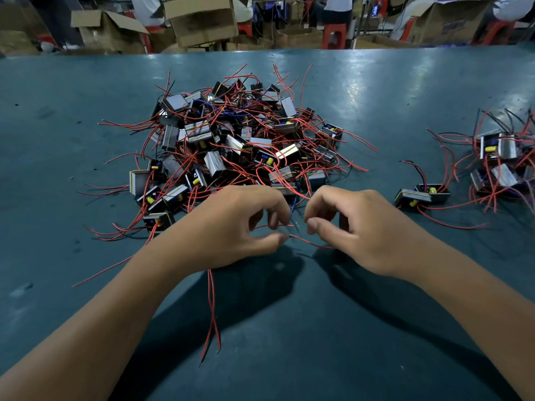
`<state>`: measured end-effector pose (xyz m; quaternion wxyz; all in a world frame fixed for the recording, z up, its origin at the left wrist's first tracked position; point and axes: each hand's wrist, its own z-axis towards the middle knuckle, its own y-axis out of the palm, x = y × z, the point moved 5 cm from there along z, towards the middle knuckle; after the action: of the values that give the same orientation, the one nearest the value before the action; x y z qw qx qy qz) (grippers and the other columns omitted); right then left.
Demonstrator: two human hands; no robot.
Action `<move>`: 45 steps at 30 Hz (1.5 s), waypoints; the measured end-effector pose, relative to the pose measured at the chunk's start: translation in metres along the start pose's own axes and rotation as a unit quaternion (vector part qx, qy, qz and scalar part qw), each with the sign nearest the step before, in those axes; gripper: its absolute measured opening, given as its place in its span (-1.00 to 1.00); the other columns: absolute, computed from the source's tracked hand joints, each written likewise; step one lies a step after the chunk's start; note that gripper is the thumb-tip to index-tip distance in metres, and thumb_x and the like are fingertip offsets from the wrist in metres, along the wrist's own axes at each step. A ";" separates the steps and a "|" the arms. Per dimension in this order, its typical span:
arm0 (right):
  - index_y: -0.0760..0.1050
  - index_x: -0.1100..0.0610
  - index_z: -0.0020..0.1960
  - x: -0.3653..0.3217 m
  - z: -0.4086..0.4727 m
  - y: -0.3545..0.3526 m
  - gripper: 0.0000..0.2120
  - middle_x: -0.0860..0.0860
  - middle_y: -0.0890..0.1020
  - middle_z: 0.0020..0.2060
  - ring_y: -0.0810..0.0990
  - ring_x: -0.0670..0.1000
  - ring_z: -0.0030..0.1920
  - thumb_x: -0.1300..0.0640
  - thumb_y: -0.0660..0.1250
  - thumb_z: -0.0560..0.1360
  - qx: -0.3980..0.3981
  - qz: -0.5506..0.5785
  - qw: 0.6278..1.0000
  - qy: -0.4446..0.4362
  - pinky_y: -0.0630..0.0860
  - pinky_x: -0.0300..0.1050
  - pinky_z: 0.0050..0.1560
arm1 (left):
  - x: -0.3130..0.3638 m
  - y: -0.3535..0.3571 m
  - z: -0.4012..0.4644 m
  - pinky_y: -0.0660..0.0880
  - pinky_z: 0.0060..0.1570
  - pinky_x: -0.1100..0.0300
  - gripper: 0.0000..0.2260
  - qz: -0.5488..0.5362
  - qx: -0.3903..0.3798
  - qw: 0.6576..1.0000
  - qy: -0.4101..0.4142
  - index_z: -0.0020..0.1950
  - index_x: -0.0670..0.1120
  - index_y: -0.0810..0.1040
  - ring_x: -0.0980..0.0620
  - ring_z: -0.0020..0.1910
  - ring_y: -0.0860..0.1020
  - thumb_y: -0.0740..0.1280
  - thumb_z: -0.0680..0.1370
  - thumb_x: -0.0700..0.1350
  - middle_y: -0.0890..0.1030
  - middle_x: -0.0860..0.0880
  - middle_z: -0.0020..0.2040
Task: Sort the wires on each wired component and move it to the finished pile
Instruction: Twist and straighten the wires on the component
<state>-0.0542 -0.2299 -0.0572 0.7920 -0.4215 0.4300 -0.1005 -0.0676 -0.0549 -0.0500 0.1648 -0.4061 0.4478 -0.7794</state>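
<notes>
A thin red wire [307,241], lying left to right near the middle of the blue-green worktop [72,140], is pinched by the left hand [231,227] and seems pinched by the right hand [359,227], whose fingertips are hidden, and its small block cannot be made out.

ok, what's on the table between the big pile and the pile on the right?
Head view: bare table farther back; nearer, two loose components between the big pile and the right pile.
</notes>
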 end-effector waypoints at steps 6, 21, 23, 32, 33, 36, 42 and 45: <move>0.49 -0.03 -0.08 0.007 -0.002 0.000 -0.87 -0.16 0.68 -0.26 0.66 -0.10 -0.28 0.18 0.33 0.59 -0.007 0.067 0.996 0.052 0.47 -0.37 -0.38 | -0.009 0.015 0.002 0.51 -0.13 0.01 -0.85 0.052 -0.013 0.998 -0.018 0.02 0.11 0.59 0.29 -0.15 0.44 0.43 0.51 0.10 0.52 0.21 -0.09; 0.53 0.03 -0.10 0.012 -0.003 0.008 -0.87 -0.03 0.68 -0.29 0.69 -0.04 -0.30 0.23 0.34 0.57 0.059 0.179 0.974 0.125 0.54 -0.25 -0.43 | -0.017 0.010 0.001 0.40 -0.26 0.31 -0.92 -0.012 -0.013 0.998 -0.060 -0.05 0.10 0.50 0.10 -0.22 0.57 0.36 0.61 -0.05 0.63 0.18 -0.19; 0.54 0.02 -0.12 0.010 -0.004 0.012 -0.86 -0.03 0.68 -0.30 0.68 -0.05 -0.33 0.22 0.36 0.56 0.074 0.186 0.971 0.127 0.53 -0.26 -0.45 | -0.018 0.011 0.002 0.43 -0.24 0.30 -0.94 -0.026 -0.010 0.998 -0.062 -0.05 0.07 0.52 0.12 -0.21 0.58 0.36 0.61 -0.06 0.65 0.16 -0.19; 0.59 0.09 -0.12 0.011 -0.004 0.024 -0.88 0.04 0.70 -0.29 0.70 -0.04 -0.30 0.28 0.41 0.53 0.106 0.270 0.947 0.138 0.54 -0.25 -0.41 | -0.019 0.009 0.002 0.57 -0.21 0.21 -0.90 -0.116 0.031 0.988 -0.096 -0.04 0.00 0.52 0.12 -0.21 0.65 0.44 0.56 -0.08 0.70 0.13 -0.18; 0.60 0.08 -0.12 0.011 -0.004 0.025 -0.88 0.04 0.70 -0.29 0.71 -0.04 -0.29 0.28 0.42 0.52 0.106 0.273 0.946 0.139 0.55 -0.25 -0.40 | -0.019 0.008 0.002 0.58 -0.19 0.14 -0.89 -0.120 0.034 0.987 -0.100 -0.03 0.00 0.52 0.09 -0.20 0.66 0.44 0.55 -0.08 0.70 0.13 -0.17; 0.62 0.07 -0.13 0.010 -0.005 0.025 -0.88 0.01 0.70 -0.32 0.71 -0.04 -0.28 0.27 0.43 0.51 0.111 0.277 0.944 0.140 0.55 -0.26 -0.40 | -0.020 0.008 0.002 0.59 -0.21 0.10 -0.86 -0.134 0.040 0.985 -0.104 -0.02 -0.03 0.51 0.07 -0.25 0.65 0.46 0.54 -0.11 0.71 0.13 -0.19; 0.64 0.03 -0.13 0.007 -0.006 0.025 -0.88 -0.01 0.71 -0.33 0.72 -0.05 -0.27 0.24 0.44 0.50 0.121 0.271 0.944 0.144 0.52 -0.25 -0.45 | -0.020 0.008 0.004 0.49 -0.31 0.33 -0.82 -0.129 0.047 0.984 -0.116 -0.02 -0.03 0.47 0.11 -0.38 0.59 0.46 0.54 -0.09 0.71 0.14 -0.23; 0.65 0.03 -0.13 0.007 -0.006 0.025 -0.88 -0.01 0.71 -0.34 0.72 -0.06 -0.27 0.23 0.44 0.50 0.128 0.264 0.945 0.143 0.48 -0.26 -0.50 | -0.018 0.009 0.004 0.48 -0.33 0.36 -0.81 -0.138 0.050 0.982 -0.117 -0.02 -0.04 0.46 0.10 -0.39 0.61 0.46 0.54 -0.08 0.72 0.11 -0.22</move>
<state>-0.0597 -0.2214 -0.0812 0.7677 -0.1687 0.6182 -0.0009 -0.0547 -0.0504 -0.0648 0.1272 -0.5434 0.3252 -0.7634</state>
